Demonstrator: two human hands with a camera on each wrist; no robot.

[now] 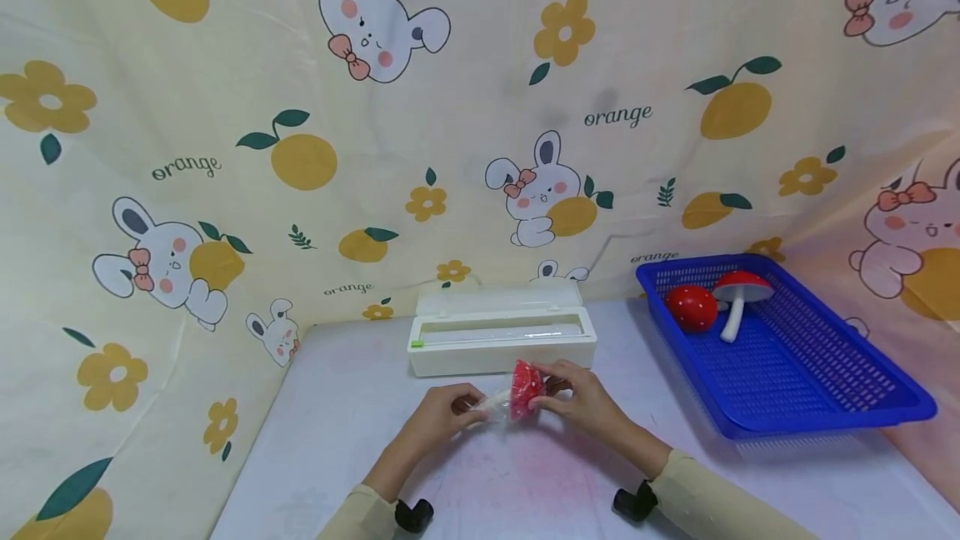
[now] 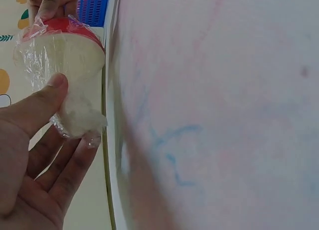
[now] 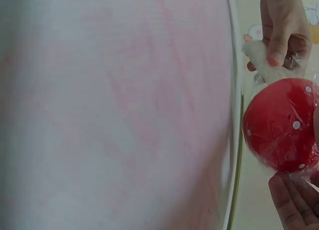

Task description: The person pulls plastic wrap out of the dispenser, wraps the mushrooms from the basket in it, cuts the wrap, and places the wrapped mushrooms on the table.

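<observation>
A toy mushroom (image 1: 527, 390) with a red, white-dotted cap and a pale stem is wrapped in clear plastic film and held sideways above the table. My left hand (image 1: 447, 417) pinches the wrapped stem between thumb and fingers. On the other side, my right hand (image 1: 581, 397) grips the cap by its edge. The left wrist view shows the cap's pale underside (image 2: 75, 55) through wrinkled film, the thumb pressed on the stem. In the right wrist view the dotted cap top (image 3: 284, 125) faces the camera, fingers at its lower edge.
Just behind the hands stands a white film dispenser box (image 1: 502, 357) with its lid raised and a roll inside. A blue plastic basket (image 1: 795, 357) at the right holds two red mushrooms, one a dotted cap (image 1: 692, 308), one with a white stem (image 1: 735, 319). A printed cloth hangs behind.
</observation>
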